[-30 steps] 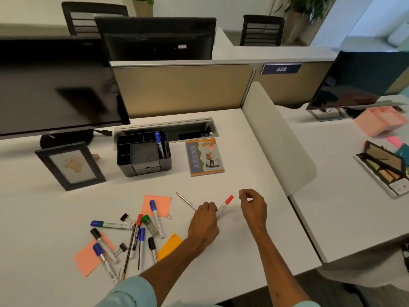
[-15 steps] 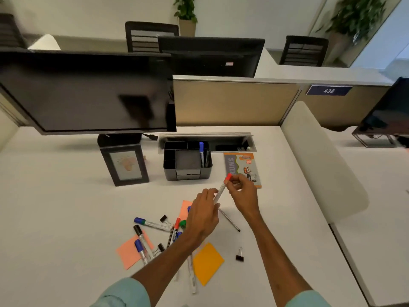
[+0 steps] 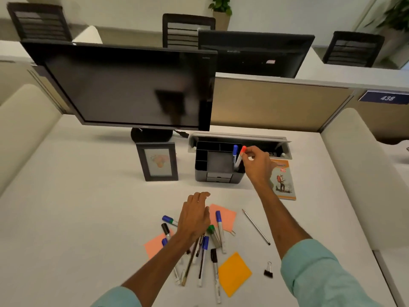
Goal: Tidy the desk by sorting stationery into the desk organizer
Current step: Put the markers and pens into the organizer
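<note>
- Two markers stand in the right-hand compartment of the black desk organizer, which sits toward the back edge of the counter, just in front of a recessed cable tray.
- One is a blue-capped marker, upright with its cap up.
- Just beside it is the red-capped marker. Its long axis is near upright, its cap is on top and leans right, and its lower end is down inside the compartment.
- The right hand pinches the red-capped marker just under its cap with its fingertips.
- The organizer's other compartments look bare, and a small drawer shows low in its front.
- The left hand is palm down with fingers loosely straight and holds nothing. It is above the loose pile near the middle of the counter, and I cannot tell whether it touches anything there.
- The pile holds several markers with blue, black and green caps and some thin pens, mostly with their long axes running front to back.
- Two pink sticky notes lie under the pile, and an orange sticky note lies nearer the front edge.
- A pencil lies slantwise to the right of the pile, and a binder clip lies near the orange note.
- A notebook lies flat to the right of the organizer, and a picture frame stands to its left.
</note>
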{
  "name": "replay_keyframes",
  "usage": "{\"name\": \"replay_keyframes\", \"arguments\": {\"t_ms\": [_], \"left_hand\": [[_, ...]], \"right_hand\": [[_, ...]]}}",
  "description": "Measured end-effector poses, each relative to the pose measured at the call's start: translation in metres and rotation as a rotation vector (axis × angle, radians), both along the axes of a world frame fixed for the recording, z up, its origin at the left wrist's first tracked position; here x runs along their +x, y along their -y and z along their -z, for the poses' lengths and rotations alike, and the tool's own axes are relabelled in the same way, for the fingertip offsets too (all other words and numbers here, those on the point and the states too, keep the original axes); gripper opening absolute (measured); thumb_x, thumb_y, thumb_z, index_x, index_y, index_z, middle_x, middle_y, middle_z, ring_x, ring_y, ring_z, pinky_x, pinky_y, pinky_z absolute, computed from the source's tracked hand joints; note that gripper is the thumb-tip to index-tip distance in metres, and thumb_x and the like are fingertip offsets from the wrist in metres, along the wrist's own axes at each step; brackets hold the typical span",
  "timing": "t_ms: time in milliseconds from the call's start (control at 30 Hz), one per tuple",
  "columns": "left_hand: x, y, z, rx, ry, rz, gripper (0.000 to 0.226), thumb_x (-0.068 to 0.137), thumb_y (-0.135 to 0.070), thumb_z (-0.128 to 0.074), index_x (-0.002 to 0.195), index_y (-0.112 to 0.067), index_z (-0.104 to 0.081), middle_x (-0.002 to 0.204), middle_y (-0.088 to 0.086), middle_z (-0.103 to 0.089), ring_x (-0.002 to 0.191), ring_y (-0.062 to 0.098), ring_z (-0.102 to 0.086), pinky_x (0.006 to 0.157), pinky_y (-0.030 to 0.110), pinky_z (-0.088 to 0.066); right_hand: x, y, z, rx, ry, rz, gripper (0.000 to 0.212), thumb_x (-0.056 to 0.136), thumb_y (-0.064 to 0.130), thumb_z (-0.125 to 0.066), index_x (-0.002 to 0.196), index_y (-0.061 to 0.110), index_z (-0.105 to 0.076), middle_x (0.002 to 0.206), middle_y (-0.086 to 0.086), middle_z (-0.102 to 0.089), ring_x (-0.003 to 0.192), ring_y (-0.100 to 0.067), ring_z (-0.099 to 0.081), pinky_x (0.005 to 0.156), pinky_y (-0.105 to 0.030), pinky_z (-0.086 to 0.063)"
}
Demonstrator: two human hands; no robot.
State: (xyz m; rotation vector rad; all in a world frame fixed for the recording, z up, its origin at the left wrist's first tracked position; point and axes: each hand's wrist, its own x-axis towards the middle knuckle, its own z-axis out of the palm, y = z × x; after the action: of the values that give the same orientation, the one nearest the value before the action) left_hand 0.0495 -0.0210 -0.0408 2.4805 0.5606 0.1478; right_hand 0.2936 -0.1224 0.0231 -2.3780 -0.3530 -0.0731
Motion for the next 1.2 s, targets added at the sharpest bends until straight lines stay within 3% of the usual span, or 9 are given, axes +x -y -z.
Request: {"name": "replay_keyframes", "arguments": {"t_ms": [167,367,567,700,800,1033,1200], "left_hand": [[-0.003,-0.008,0.012,-0.035,-0.056,0.004,0.044,0.101,-0.02,-0.057,0.144,-0.025,-0.049,0.144,-0.004,-0.054,0.129,0.014,-0.048,0.108,0.032,-0.042],[0.003,-0.004,0.02,-0.055,-0.124,0.067,0.045,0.101,-0.022,-0.057,0.145,-0.027,-0.047,0.146,-0.005,-0.052,0.133,0.015,-0.045,0.111,0.034,-0.041],[0.016,0.003,0.022,0.022,-0.21,0.247,0.049,0.096,-0.016,-0.059,0.142,-0.03,-0.049,0.144,-0.002,-0.051,0.131,0.02,-0.042,0.106,0.036,-0.041],[0.021,0.002,0.026,0.113,-0.286,0.385,0.058,0.086,-0.011,-0.071,0.137,-0.031,-0.054,0.141,-0.002,-0.049,0.129,0.021,-0.044,0.104,0.036,-0.042],[0.025,0.0,0.026,0.185,-0.29,0.451,0.057,0.083,-0.008,-0.073,0.132,-0.031,-0.056,0.14,-0.002,-0.048,0.125,0.021,-0.045,0.102,0.036,-0.042],[0.034,-0.014,0.02,0.266,-0.236,0.601,0.032,0.092,-0.016,-0.071,0.117,-0.031,-0.058,0.133,-0.003,-0.051,0.12,0.018,-0.046,0.099,0.034,-0.042],[0.04,-0.032,0.004,0.04,-0.232,0.554,0.021,0.098,-0.014,-0.064,0.112,-0.03,-0.064,0.115,-0.007,-0.065,0.106,0.012,-0.054,0.092,0.032,-0.048]], "right_hand": [[-0.01,-0.011,0.003,-0.161,-0.016,0.017,0.019,0.098,0.037,-0.069,0.112,0.026,-0.074,0.106,-0.004,-0.068,0.111,-0.027,-0.054,0.094,-0.041,-0.031],[-0.004,-0.017,0.019,-0.195,-0.046,-0.013,0.019,0.097,0.033,-0.071,0.113,0.025,-0.077,0.11,-0.003,-0.071,0.116,-0.025,-0.051,0.098,-0.044,-0.031],[-0.004,-0.005,0.022,-0.108,-0.033,0.035,0.018,0.098,0.023,-0.069,0.113,0.027,-0.078,0.114,-0.001,-0.072,0.117,-0.023,-0.053,0.103,-0.046,-0.032],[-0.011,0.018,0.031,-0.004,-0.052,0.115,0.013,0.097,0.027,-0.07,0.107,0.033,-0.076,0.115,0.0,-0.069,0.111,-0.024,-0.059,0.094,-0.034,-0.03],[-0.036,0.038,0.03,0.045,-0.056,0.136,0.011,0.097,0.024,-0.071,0.106,0.03,-0.076,0.113,-0.001,-0.068,0.112,-0.022,-0.057,0.103,-0.041,-0.033],[-0.075,0.065,0.06,0.047,-0.164,0.002,0.01,0.094,0.021,-0.071,0.096,0.03,-0.076,0.095,0.012,-0.076,0.099,-0.013,-0.068,0.098,-0.042,-0.046],[-0.086,0.065,0.063,0.064,-0.373,-0.245,0.018,0.095,0.008,-0.066,0.099,0.02,-0.08,0.094,0.008,-0.079,0.088,-0.004,-0.072,0.087,-0.03,-0.06]]}}
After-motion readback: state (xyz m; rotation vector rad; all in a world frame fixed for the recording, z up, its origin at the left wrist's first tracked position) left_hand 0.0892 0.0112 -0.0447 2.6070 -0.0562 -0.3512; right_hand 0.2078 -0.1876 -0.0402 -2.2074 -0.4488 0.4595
